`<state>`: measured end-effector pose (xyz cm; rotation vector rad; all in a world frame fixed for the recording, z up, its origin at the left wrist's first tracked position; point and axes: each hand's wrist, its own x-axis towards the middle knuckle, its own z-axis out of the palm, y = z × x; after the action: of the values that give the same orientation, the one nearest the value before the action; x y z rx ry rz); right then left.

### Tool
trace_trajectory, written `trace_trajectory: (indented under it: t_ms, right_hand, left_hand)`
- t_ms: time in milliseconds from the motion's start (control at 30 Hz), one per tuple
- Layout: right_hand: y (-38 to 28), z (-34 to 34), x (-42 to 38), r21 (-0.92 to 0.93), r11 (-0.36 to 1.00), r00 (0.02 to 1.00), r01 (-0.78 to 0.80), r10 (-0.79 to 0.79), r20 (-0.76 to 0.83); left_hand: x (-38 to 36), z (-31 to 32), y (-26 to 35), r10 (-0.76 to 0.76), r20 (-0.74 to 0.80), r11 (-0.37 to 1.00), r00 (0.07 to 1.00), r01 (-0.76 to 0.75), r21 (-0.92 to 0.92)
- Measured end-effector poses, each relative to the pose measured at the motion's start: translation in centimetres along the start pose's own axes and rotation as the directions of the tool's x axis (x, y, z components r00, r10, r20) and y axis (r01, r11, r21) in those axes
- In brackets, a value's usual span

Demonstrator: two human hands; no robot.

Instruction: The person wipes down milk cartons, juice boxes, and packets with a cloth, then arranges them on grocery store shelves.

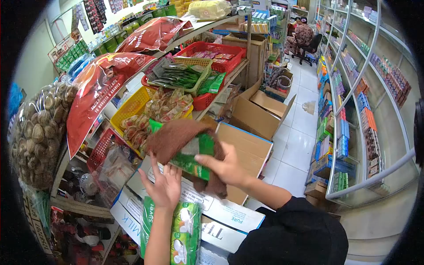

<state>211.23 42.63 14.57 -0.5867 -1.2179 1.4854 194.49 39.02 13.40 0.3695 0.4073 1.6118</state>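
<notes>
A brown cloth [179,134] hangs from my right hand [223,165], together with a green packet [194,154]; the thumb presses on the packet. My left hand [163,185] is palm up just below and left of them, its fingers spread and fingertips near the cloth's lower edge. Under my left forearm lie green packs with white pictures [181,229] in clear plastic, on top of a white carton [216,221] with blue print.
A yellow basket [128,108] of small bags stands beyond my hands, with a pale yellow basket [207,70] of green sachets and a red basket [240,53] behind. Open cardboard boxes [251,112] stand right of the shelf. A person [304,34] sits down the aisle; glass cabinets [371,110] line the right.
</notes>
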Motion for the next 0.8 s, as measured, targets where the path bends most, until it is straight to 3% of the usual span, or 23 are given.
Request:
trace_trajectory:
  t_ms: [33, 133, 233, 300, 400, 433, 467, 567, 667, 733, 800]
  right_hand:
    - [-0.2, 0.0, 0.6, 0.088, 0.993, 0.996, 0.081, -0.078, -0.036]
    - [1.1, -0.4, 1.3, 0.216, 0.973, 0.991, -0.079, 0.1, -0.09]
    - [2.7, 0.0, 0.9, 0.366, 0.902, 0.961, -0.231, 0.271, -0.062]
    - [2.9, 0.1, 0.7, 0.471, 0.821, 0.931, -0.324, 0.364, 0.007]
    - [4.2, -0.6, 0.8, 0.378, 0.861, 0.932, -0.341, 0.363, 0.013]
    - [4.4, -0.9, 0.8, 0.341, 0.869, 0.926, -0.359, 0.376, 0.015]
    - [5.1, -1.7, 0.9, 0.186, 0.917, 0.934, -0.352, 0.356, 0.017]
    - [4.3, -3.6, 1.0, 0.111, 0.928, 0.933, -0.355, 0.36, -0.028]
    - [3.7, -6.1, 2.0, 0.006, 0.992, 0.991, -0.124, 0.124, -0.041]
    - [3.6, -5.4, 2.1, -0.034, 0.993, 0.994, -0.109, 0.109, -0.002]
    - [3.7, -3.5, 2.0, -0.282, 0.949, 0.978, 0.143, -0.092, 0.187]
  left_hand:
    - [0.1, -0.1, -0.2, 0.011, 0.054, 0.996, 0.998, -0.016, 0.093]
    - [-0.1, -2.1, -0.8, -0.027, 0.145, 0.959, 0.989, -0.016, 0.283]
    - [0.4, -2.2, -1.5, 0.044, -0.046, 0.962, 0.998, -0.03, 0.272]
    - [0.6, -2.2, -0.6, -0.059, -0.135, 0.959, 0.989, 0.094, 0.266]
    - [0.5, -2.9, 0.2, -0.193, -0.226, 0.938, 0.955, 0.247, 0.244]
    - [0.8, -3.6, 0.3, -0.14, -0.226, 0.938, 0.964, 0.202, 0.282]
    - [1.1, -4.1, 0.5, -0.086, -0.224, 0.935, 0.971, 0.156, 0.319]
    - [1.1, -3.7, 0.8, 0.067, -0.25, 0.906, 0.966, 0.046, 0.422]
    - [0.9, -3.1, 0.8, 0.11, -0.299, 0.866, 0.948, 0.056, 0.498]
    - [0.8, -2.2, 0.3, 0.124, -0.272, 0.822, 0.954, 0.055, 0.567]
    - [0.6, -2.2, 0.0, 0.123, -0.277, 0.793, 0.953, 0.073, 0.604]
